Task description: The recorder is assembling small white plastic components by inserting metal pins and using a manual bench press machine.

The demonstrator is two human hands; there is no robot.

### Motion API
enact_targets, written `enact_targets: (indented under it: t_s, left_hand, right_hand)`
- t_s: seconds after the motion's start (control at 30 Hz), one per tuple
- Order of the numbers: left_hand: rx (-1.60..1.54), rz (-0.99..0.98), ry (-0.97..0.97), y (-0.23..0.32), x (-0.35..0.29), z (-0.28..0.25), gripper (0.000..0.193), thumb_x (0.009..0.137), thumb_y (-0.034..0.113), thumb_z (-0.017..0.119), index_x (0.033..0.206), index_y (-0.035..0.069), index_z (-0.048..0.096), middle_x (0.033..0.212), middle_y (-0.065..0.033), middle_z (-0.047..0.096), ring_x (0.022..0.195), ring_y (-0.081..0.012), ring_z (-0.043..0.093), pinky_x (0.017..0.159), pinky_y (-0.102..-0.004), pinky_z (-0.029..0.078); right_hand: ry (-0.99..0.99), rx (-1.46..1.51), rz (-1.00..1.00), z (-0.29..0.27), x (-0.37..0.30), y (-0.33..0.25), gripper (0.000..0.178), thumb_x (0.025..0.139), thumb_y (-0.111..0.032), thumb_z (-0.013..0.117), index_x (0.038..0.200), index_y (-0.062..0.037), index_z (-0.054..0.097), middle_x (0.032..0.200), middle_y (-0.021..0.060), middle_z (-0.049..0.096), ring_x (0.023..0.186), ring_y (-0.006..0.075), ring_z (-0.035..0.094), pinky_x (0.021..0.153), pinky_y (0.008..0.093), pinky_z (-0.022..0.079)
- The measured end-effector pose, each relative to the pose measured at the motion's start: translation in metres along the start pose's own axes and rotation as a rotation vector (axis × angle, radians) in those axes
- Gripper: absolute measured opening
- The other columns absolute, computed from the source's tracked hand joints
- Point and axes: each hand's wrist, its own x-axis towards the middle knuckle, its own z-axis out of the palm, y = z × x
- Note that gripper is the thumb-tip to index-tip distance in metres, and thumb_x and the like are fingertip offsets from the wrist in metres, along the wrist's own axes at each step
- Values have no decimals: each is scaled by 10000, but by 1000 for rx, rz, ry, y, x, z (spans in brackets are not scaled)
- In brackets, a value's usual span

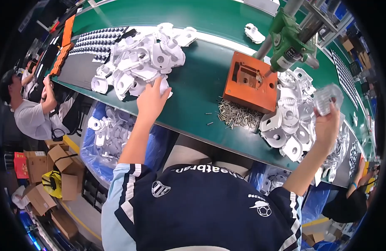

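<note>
My left hand point(152, 100) rests at the near edge of a heaped pile of white plastic parts point(138, 58). Its thumb and index finger are spread, with a white molded part point(164, 85) between them, and no firm grip shows. Over on the right, my right hand point(328, 127) is closed on a translucent plastic part point(327, 99), blurred by motion. It is held up beside a second pile of white plastic parts point(290, 113). Between the hands stands an orange fixture block point(252, 83) under a green press point(285, 42).
Loose metal pins point(239, 115) lie against the fixture's near side. Rows of small dark parts point(98, 42) are at the far left. A lone white part point(254, 33) lies behind the press. A blue-lined bin point(90, 146) stands below the bench edge. Co-workers sit at both sides.
</note>
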Motion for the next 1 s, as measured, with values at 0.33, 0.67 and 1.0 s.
enact_targets:
  t_s: [0.33,0.67,1.0]
  left_hand:
    - [-347,58,-95,9,17,7,228,850,268,585,1000,118,503,599,-154,545,549,-322,540,546,-400,400]
    - [-812,-170,-233,12,22,18,206,830,231,574,837,25,587,640,-62,593,591,-140,573,534,-284,421]
    - [-1917,0,-619,101,-42,-7,185,937,95,470,1115,46,464,953,-24,572,821,-71,556,698,-219,461]
  right_hand:
    - [101,36,351,61,-105,97,472,903,-139,457,1349,-45,335,978,135,598,757,205,625,601,337,558]
    - [-184,-41,319,100,-110,95,366,893,-113,419,1207,74,444,1014,219,596,902,277,623,741,332,531]
    - [-183,98,454,161,-116,136,393,914,-94,433,1294,4,420,1087,99,587,921,152,593,760,265,492]
